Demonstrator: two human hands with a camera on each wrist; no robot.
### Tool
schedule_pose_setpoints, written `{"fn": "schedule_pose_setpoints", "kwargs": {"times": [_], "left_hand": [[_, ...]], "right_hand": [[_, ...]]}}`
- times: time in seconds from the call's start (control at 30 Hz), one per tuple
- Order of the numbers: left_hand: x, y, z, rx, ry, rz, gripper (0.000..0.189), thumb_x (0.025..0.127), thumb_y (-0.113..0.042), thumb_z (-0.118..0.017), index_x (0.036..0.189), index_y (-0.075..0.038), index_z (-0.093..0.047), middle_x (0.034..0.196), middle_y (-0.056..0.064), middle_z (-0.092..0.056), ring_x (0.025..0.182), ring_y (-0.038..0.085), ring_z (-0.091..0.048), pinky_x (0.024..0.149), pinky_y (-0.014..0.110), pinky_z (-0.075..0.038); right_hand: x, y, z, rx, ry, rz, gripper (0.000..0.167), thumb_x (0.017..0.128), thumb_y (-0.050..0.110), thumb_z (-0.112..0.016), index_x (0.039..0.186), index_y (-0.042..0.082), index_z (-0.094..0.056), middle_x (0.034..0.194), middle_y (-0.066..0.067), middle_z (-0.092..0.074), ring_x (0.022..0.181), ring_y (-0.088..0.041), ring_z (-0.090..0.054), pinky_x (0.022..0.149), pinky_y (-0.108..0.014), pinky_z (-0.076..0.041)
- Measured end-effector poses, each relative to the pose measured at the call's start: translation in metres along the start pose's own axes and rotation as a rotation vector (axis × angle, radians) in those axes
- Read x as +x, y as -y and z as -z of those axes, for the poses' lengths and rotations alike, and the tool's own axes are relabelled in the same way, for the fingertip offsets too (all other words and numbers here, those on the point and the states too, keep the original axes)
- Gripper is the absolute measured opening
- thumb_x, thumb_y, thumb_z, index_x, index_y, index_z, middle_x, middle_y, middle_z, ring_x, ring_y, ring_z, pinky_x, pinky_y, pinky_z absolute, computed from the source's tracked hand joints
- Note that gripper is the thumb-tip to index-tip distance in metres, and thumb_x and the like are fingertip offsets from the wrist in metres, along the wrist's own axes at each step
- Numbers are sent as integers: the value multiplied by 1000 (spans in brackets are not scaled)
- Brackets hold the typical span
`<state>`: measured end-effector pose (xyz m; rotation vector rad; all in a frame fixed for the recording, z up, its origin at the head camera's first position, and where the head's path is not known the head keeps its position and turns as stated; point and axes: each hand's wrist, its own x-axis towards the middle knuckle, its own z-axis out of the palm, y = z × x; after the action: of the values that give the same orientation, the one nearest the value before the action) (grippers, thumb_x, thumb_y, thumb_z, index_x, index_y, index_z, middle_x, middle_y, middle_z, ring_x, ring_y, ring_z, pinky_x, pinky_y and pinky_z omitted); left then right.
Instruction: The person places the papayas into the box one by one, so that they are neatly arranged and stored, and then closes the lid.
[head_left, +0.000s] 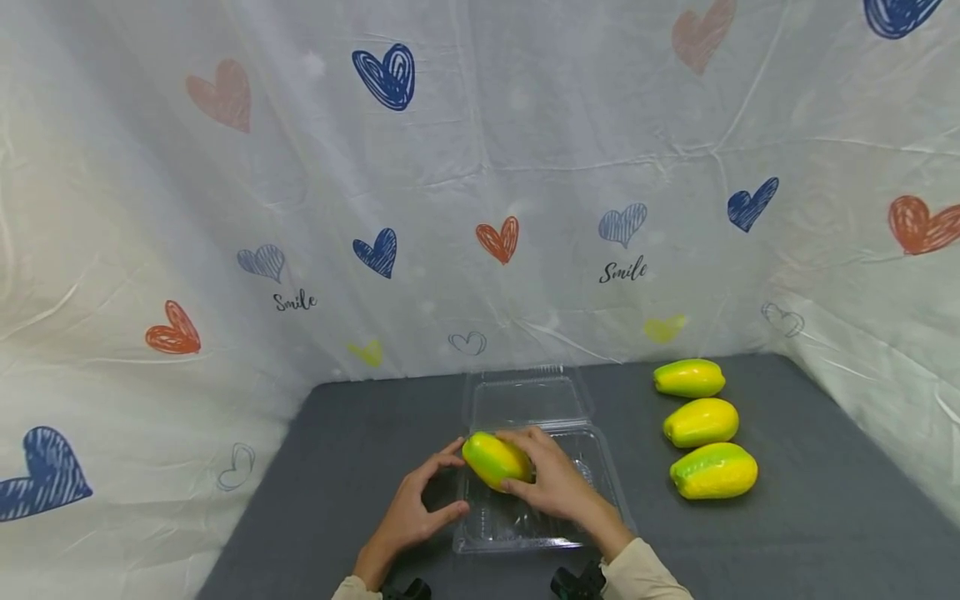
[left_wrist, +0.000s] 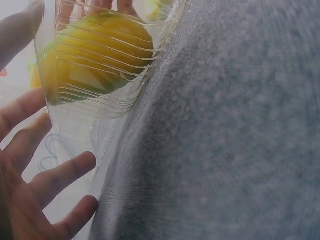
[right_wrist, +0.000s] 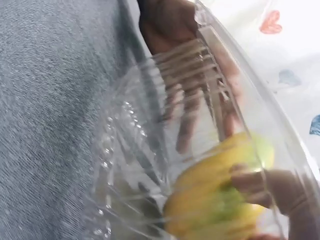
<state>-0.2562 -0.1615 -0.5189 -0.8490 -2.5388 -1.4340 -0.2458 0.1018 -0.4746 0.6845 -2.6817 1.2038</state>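
Note:
A yellow-green papaya (head_left: 491,458) is held in my right hand (head_left: 555,479), over the left part of a clear plastic clamshell container (head_left: 517,542). My thumb lies on its near side and the fingers curl over the far side. My left hand (head_left: 412,504) is at the container's left side, thumb and fingers spread apart, fingertips close to the papaya's left end. Seen through the ribbed clear wall in the left wrist view, the papaya (left_wrist: 105,55) looks tilted. Whether it touches the container floor, I cannot tell. The container's lid (head_left: 528,400) stands raised at the back.
Three more papayas lie in a column on the right of the dark grey table (head_left: 337,442): a far one (head_left: 690,378), a middle one (head_left: 702,422) and a near one (head_left: 714,472). A white curtain (head_left: 435,192) printed with hearts hangs behind and at both sides.

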Motion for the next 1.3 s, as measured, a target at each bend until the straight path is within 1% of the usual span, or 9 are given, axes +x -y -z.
{"fn": "schedule_pose_setpoints", "kwargs": {"times": [0.2,0.33,0.47,0.6,0.73,0.87,1.0,1.1,1.3], "left_hand": [[-1,0,-2,-8,8,13,45,88,-25,-80,128,-30,-59,159,-10,-45,147,27,-45,106,63,-47],[0,1,-1,0,3,-17,47,88,-23,-80,129,-30,-59,160,-7,-45,146,27,-46,106,63,-46],[2,3,0,31,-5,-51,48,87,-22,-81,129,-30,-58,160,-4,-46,145,27,-48,105,59,-48],[3,3,0,15,-2,-20,47,87,-25,-81,128,-31,-59,160,-9,-44,146,25,-46,107,60,-47],[2,3,-1,2,3,13,46,88,-27,-81,127,-33,-59,160,-12,-43,148,24,-44,108,61,-46],[1,2,-1,2,0,17,46,87,-26,-81,126,-33,-59,160,-11,-44,147,25,-45,107,61,-46],[1,1,-1,4,-2,27,46,87,-26,-81,126,-34,-59,159,-12,-44,147,24,-45,108,57,-47],[1,0,-1,5,-1,36,46,87,-27,-81,126,-34,-59,159,-12,-44,147,24,-45,109,56,-47],[1,1,-1,19,2,29,45,87,-27,-80,127,-33,-59,159,-10,-45,145,28,-47,105,61,-47]], "right_hand": [[-2,-3,7,-5,14,23,69,86,24,-82,147,14,-53,132,-13,-59,120,-34,-60,96,-60,-52],[-4,-4,14,-15,23,18,69,87,25,-81,148,15,-51,136,-14,-57,123,-37,-59,96,-63,-52],[-7,-5,25,-10,34,19,69,88,25,-81,149,17,-51,139,-13,-57,128,-37,-56,101,-65,-49],[-10,-9,35,-20,43,38,69,88,24,-80,150,16,-50,142,-12,-56,132,-38,-54,104,-65,-46],[-16,-12,45,-28,39,46,69,89,25,-80,150,17,-50,142,-12,-56,131,-38,-54,104,-65,-46],[-22,-17,53,-49,4,48,66,90,28,-78,150,21,-50,140,-9,-58,129,-34,-56,103,-62,-48],[-28,-22,62,-59,-51,43,64,91,29,-77,150,23,-51,134,-6,-60,125,-32,-58,101,-59,-50],[-33,-25,70,-68,-88,37,63,92,28,-77,149,23,-51,133,-6,-60,123,-34,-59,98,-60,-51],[-42,-34,91,-126,-156,24,60,91,24,-77,146,18,-55,133,-9,-61,124,-35,-58,97,-63,-51]]}}
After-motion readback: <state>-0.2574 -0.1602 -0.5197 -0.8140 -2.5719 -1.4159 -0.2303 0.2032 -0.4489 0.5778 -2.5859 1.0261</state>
